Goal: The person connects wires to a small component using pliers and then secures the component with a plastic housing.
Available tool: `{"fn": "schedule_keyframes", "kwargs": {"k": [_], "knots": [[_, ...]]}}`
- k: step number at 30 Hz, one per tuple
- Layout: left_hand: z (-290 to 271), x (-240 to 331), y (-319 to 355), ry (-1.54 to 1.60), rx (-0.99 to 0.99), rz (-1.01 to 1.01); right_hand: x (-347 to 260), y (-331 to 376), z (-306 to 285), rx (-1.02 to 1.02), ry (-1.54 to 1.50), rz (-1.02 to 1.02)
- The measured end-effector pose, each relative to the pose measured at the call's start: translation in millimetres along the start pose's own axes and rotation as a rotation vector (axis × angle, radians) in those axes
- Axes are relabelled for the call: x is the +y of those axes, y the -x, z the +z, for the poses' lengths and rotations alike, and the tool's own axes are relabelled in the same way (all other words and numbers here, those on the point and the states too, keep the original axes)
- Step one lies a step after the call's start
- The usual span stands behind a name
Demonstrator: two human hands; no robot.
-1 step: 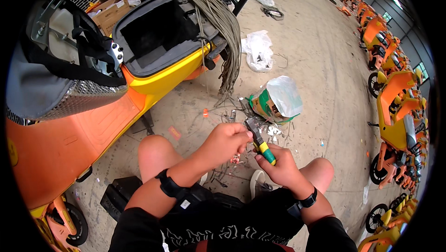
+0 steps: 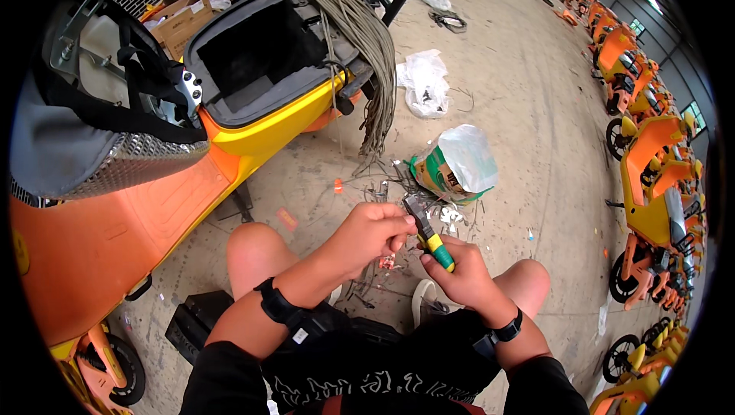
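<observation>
Hands (image 2: 417, 250) around yellow-green-handled pliers (image 2: 429, 235)

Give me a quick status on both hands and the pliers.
Right hand gripping pliers by the yellow-green handles. Left hand pinching something small at the pliers' jaws; cannot tell what. Wire scraps on the floor just beyond.

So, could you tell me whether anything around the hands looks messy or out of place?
Yes. Wire offcuts lie scattered over the concrete floor ahead of the knees, beside a torn-open bag. A bundle of grey cables hangs loose over the scooter's open compartment.
</observation>
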State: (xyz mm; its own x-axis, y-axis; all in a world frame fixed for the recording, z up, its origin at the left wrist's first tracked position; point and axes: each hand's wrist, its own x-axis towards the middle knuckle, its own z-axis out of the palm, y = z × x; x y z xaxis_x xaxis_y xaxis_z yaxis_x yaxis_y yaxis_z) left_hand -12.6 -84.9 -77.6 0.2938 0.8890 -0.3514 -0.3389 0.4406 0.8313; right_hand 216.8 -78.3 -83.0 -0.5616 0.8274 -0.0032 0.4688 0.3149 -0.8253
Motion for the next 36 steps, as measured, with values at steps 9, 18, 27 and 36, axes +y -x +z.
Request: {"fn": "schedule_keyframes", "kwargs": {"k": [9, 18, 27, 36], "knots": [[-7.4, -5.9, 1.6, 0.629, -0.312, -0.212, 0.6, -4.2, -4.6, 0.065, 0.01, -0.136], [2.9, -17.3, -3.2, -1.188, 0.355, 0.697, -6.6, -1.2, -5.2, -0.094, -0.037, 0.257], [3.2, -26.0, -3.9, -1.489, 0.332, 0.836, -5.8, 2.9, -6.9, -0.148, -0.117, 0.42], [8.2, -6.1, -4.4, -0.572, 0.162, 0.217, -9.7, 3.1, -12.0, -0.108, -0.059, 0.303]]}}
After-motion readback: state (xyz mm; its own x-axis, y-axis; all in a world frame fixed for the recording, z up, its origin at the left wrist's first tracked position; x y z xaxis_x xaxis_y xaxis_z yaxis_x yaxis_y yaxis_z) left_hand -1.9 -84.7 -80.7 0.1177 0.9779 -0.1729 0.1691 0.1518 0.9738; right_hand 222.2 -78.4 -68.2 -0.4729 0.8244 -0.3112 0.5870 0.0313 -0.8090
